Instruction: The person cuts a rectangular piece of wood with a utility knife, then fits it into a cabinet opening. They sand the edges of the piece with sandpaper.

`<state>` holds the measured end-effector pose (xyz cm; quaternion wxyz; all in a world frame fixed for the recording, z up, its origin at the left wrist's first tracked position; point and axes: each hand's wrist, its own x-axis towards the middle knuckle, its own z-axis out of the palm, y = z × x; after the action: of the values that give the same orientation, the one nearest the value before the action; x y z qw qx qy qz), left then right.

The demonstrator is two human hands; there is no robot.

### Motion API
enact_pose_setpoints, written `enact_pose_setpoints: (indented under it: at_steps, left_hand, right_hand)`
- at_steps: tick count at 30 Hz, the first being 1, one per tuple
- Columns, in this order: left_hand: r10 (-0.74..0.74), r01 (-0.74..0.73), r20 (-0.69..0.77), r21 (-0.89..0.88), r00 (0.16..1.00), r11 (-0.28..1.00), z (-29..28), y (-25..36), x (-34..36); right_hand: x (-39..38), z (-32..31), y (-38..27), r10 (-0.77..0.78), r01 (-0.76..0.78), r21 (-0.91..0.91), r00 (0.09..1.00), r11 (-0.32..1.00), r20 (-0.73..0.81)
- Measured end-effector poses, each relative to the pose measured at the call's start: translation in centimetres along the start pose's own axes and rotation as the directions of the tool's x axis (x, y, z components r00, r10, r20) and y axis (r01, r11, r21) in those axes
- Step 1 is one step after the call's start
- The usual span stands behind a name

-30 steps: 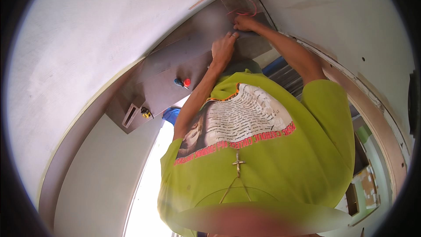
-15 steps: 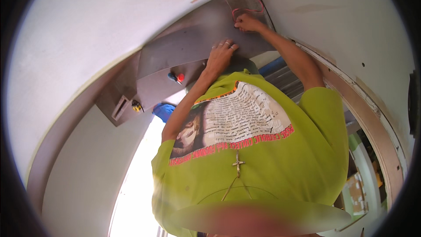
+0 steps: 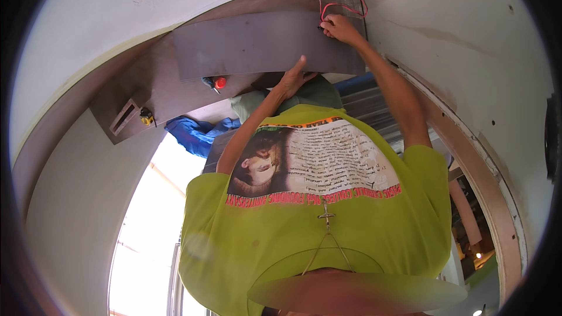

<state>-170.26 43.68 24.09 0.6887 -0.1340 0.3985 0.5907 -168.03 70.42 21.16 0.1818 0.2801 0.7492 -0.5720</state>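
Note:
A long grey panel (image 3: 240,47) lies across the brown board (image 3: 170,70) in front of me. At the panel's near edge is my left hand (image 3: 294,79), its thumb over the top face and its fingers curled at the edge, partly hidden. My right hand (image 3: 342,29) is closed in a pinch over the panel's far right end. Between its fingertips is the end of a red wire (image 3: 351,7), with a small dark tip showing. The wire loops back into the far right corner.
Left of the panel's near edge sit a red-ended tool (image 3: 219,83) and a teal-handled tool (image 3: 208,82). Farther left are a yellow tape measure (image 3: 146,117) and a rectangular slot (image 3: 124,117) in the board. Blue cloth (image 3: 196,134) hangs below. White walls (image 3: 445,29) close in both sides.
My left hand has moved from lying on the panel to its near edge, thumb now raised. The panel looks shifted a little toward me. The right hand still pinches the wire.

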Motion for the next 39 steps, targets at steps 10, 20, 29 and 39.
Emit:
enact_pose_setpoints:
  at_steps: [10, 20, 29, 39]
  left_hand:
    - [0.233, -0.259, -0.269, -0.064, 0.935, 0.964, 4.1, 1.6, 0.2]
    - [0.282, -0.346, -0.313, -0.172, 0.907, 0.922, 3.7, 0.5, 0.3]
    - [0.514, -0.516, -0.050, -0.040, 0.856, 0.856, 6.3, 9.5, -1.3]
    - [0.304, -0.304, 0.016, 0.112, 0.952, 0.946, 5.1, 15.3, -2.5]
  right_hand:
    - [0.9, 3.7, 1.6, -0.165, 0.025, -0.443, 0.946, 0.896, -0.281]
    - [0.1, 1.7, -0.3, -0.351, 0.293, -0.432, 0.935, 0.853, -0.059]
    - [-8.5, -7.5, -11.3, -0.219, 0.216, -0.411, 0.975, 0.886, 0.040]
    - [-8.6, -5.8, -8.8, -0.389, 0.236, -0.600, 0.911, 0.764, -0.137]
